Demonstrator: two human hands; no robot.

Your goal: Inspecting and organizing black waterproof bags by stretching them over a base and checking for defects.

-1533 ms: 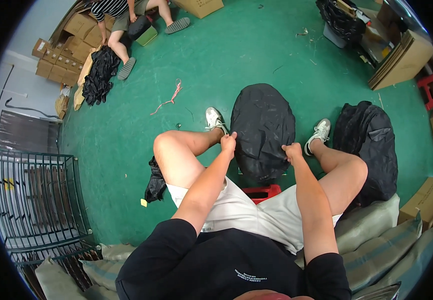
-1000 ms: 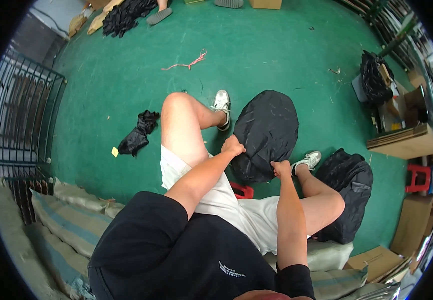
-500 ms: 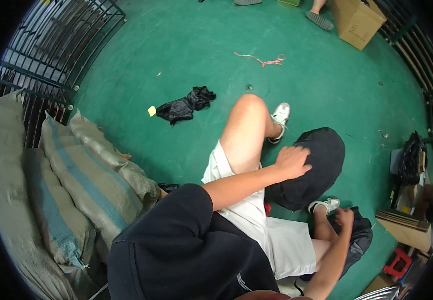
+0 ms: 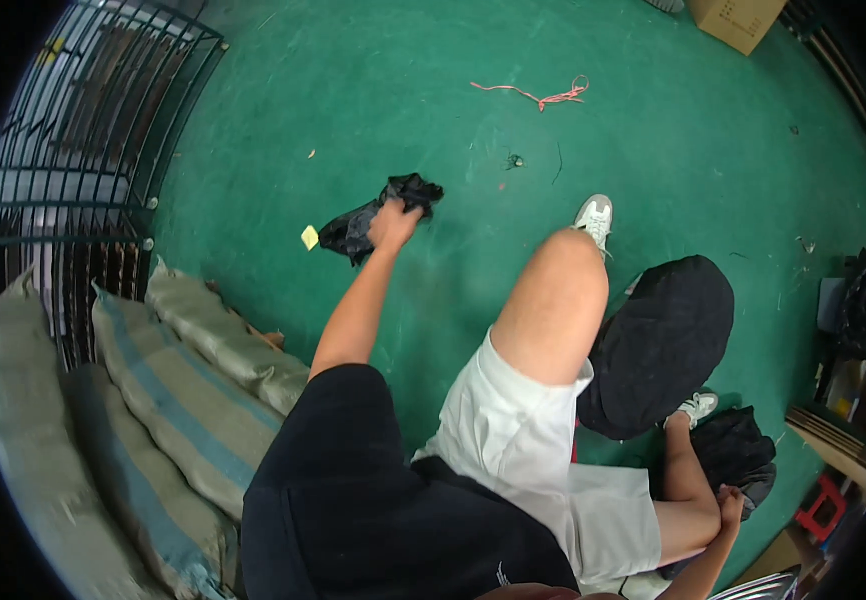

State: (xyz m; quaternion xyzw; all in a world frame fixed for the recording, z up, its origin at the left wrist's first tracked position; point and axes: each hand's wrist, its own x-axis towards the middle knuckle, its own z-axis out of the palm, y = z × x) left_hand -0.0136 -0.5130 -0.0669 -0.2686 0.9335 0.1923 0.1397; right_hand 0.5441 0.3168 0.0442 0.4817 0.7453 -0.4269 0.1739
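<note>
Black cloth [image 4: 368,222] lies crumpled on the green floor [image 4: 283,130], left hand [image 4: 394,221] closing its fingers over one end. Only a pinch — it may slip loose. Right hand [image 4: 730,503] sits by the dark bag [image 4: 738,450], grip unclear.

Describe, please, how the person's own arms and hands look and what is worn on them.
Both arms are bare from the short black sleeves of a T-shirt downward. The left hand and right hand wear no gloves, and no watch, band or ring shows. The right forearm is mostly cut off at the picture's lower edge.
</note>
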